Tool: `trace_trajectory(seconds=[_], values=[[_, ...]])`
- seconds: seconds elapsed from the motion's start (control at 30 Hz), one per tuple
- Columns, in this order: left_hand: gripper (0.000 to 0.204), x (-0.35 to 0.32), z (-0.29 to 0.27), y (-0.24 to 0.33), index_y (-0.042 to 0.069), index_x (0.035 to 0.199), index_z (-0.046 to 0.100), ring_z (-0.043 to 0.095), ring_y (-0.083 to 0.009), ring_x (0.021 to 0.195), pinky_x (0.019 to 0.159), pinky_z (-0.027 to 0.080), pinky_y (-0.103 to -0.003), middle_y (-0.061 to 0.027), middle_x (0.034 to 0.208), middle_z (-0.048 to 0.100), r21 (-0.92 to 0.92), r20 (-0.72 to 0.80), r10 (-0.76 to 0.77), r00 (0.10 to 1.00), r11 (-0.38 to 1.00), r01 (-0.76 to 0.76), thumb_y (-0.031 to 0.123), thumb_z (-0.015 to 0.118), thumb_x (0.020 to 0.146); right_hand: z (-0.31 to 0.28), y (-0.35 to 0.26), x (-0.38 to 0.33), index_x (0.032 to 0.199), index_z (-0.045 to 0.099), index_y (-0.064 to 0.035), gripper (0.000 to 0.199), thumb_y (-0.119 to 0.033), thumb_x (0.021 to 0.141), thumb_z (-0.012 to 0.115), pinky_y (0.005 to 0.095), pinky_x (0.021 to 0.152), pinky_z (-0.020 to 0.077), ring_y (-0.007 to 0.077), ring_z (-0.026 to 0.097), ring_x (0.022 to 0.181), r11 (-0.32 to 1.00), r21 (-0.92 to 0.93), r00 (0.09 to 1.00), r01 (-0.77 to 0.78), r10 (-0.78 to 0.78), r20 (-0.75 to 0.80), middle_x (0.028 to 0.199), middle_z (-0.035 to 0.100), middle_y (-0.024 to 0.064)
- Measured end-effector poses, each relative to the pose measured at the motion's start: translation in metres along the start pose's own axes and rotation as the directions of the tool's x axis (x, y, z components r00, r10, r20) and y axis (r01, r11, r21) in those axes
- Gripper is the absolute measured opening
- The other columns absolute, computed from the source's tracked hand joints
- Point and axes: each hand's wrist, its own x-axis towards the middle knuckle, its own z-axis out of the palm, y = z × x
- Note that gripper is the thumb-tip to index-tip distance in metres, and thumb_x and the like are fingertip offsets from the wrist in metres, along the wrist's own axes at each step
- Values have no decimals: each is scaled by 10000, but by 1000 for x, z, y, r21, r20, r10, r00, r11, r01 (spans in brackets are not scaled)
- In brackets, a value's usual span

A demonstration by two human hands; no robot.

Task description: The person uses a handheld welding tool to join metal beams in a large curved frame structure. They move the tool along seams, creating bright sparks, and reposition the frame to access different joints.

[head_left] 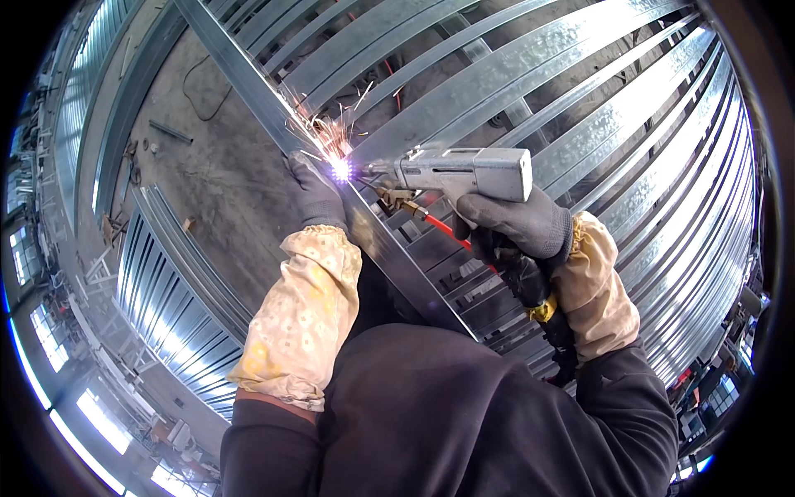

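Sparks (327,132) fly where the grey pistol-shaped welding gun (464,172) meets the long galvanised steel rail (389,248), whose axis runs diagonally from upper left to lower right. Right hand (513,225), gloved, fingers wrapped round the gun's grip. Left hand (315,195) lies on the rail just beside the arc, fingers pressed together. Parallel galvanised slats (629,124) beyond; concrete floor (215,166) below.

The left hand (315,192) rests on the long steel rail (248,83), just left of the spark; the welding gun (468,172), in the right hand (517,225), lies to its right, above the crossing slats (580,91).
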Motion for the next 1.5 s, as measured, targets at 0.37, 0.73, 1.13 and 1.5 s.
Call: trace_trajectory(seconds=[0.37,0.73,1.13,1.5], values=[[485,4,3,-11,-90,1173,570,581,-194,847,789,477,-296,-134,1015,660,13,-106,64,992,998,-62,360,457,1031,4,-11,-11,1128,599,9,374,-277,899,670,206,424,473,76,600,509,992,-34,992,-122,121,-25,734,649,42],[536,2,1,1,-79,1343,456,570,-306,1146,977,435,-334,-232,1317,555,-27,-26,-8,1000,1000,7,358,421,1036,5,-11,-18,1152,596,-16,368,-282,907,663,213,447,463,71,596,543,989,-46,990,-140,138,-40,757,635,27],[432,9,4,-19,-57,1233,531,598,-186,886,778,501,-278,-120,1081,622,-252,-56,-13,998,968,-2,320,464,1032,0,-5,-21,1235,538,-2,490,-309,885,690,212,446,465,86,605,539,988,-16,988,-157,157,-5,761,657,57],[507,21,-2,-43,-87,1309,466,582,-257,1056,934,456,-321,-203,1249,584,-219,12,10,1000,976,-7,343,427,1043,-2,2,-25,1191,572,21,477,-307,871,707,226,493,490,94,613,571,992,-28,992,-127,126,-19,773,675,71]])
